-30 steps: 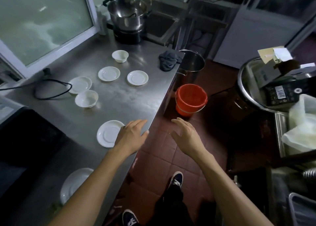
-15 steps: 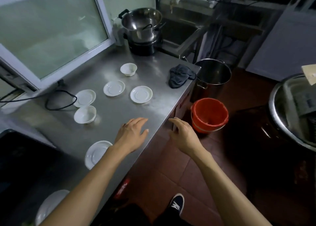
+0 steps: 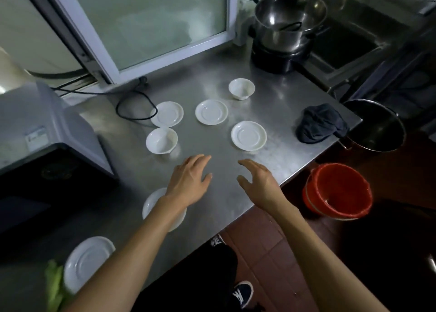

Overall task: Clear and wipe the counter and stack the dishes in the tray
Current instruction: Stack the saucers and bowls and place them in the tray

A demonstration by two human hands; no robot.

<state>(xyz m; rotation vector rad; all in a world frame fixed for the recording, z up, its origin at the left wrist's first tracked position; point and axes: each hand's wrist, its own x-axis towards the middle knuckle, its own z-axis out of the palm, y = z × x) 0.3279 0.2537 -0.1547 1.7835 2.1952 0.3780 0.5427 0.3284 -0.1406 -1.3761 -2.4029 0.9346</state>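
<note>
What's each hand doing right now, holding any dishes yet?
Left hand: open, fingers relaxed above the counter, holding nothing.
Right hand: open, fingers loosely spread, holding nothing.

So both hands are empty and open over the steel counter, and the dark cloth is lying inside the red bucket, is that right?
Not quite. The head view shows the dark cloth lying on the counter near its right edge, not in the red bucket, which stands on the floor and looks empty. The rest holds: the left hand and right hand are open and empty over the counter.
</note>
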